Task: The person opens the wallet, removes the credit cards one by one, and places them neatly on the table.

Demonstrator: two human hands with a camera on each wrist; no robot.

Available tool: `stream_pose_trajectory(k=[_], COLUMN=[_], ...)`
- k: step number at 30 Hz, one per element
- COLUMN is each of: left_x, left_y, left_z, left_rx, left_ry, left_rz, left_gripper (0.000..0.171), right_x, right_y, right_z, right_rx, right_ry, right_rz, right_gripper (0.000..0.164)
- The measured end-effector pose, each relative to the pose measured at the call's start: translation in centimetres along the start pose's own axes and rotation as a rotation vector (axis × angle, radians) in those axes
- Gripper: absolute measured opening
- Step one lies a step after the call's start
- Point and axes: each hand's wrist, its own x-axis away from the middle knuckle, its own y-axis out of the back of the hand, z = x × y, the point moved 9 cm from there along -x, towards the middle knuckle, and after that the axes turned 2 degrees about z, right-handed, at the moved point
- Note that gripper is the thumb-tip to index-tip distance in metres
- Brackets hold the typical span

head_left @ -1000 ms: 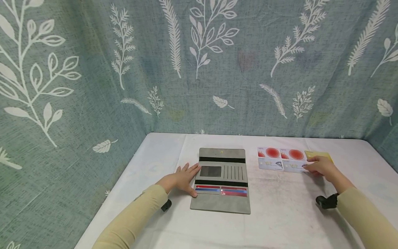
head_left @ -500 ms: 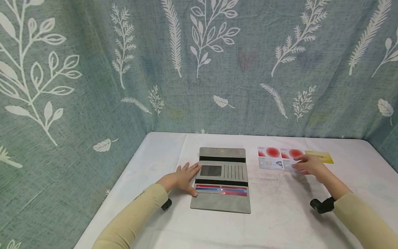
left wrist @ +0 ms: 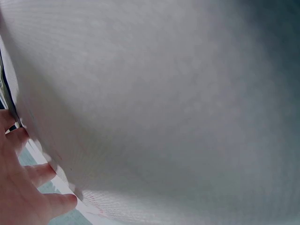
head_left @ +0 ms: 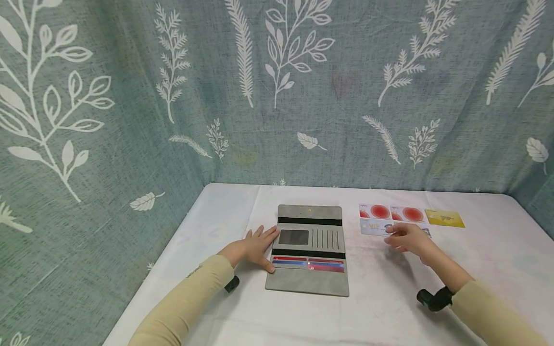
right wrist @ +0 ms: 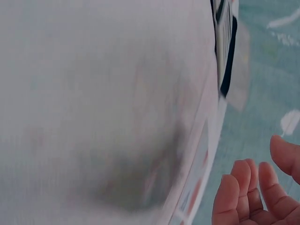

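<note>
A grey trifold wallet (head_left: 307,284) lies unfolded on the white table, and the lower slots hold several red and blue cards (head_left: 325,265). Against its left edge rests my left hand (head_left: 254,250), fingers spread and thumb on the lower part. My right hand (head_left: 410,238) hovers over two silver VIP cards (head_left: 371,227) and partly covers them. In the right wrist view the fingers (right wrist: 227,199) are slightly bent and apart from the thumb, with nothing seen between them. Two white cards with red circles (head_left: 380,211) lie just behind, and a yellow card (head_left: 445,218) is to their right.
The white tablecloth (head_left: 368,307) stretches around the wallet and cards. A green-grey curtain with white leaf prints (head_left: 346,110) hangs behind the table and along its left side. Each wrist wears a small black camera.
My right hand has moved left, from beside the yellow card to over the silver cards, uncovering the yellow card. The left hand and the wallet have stayed put.
</note>
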Motion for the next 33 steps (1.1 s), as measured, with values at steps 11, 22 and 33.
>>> stream_pose_trajectory(k=[11, 22, 33], left_x=[0.1, 0.0, 0.0], left_y=[-0.1, -0.1, -0.1], left_z=[0.0, 0.0, 0.0], left_rx=[0.0, 0.0, -0.011], left_ry=[0.004, -0.003, -0.008], left_rz=[0.008, 0.0, -0.002], left_gripper=[0.114, 0.113, 0.113], right_x=[0.8, 1.0, 1.1], right_y=[-5.0, -9.3, -10.8], right_z=[2.6, 3.6, 3.9], right_rx=[0.048, 0.063, 0.081], right_ry=[0.104, 0.161, 0.206], right_rz=[0.048, 0.133, 0.152], right_gripper=[0.026, 0.016, 0.012])
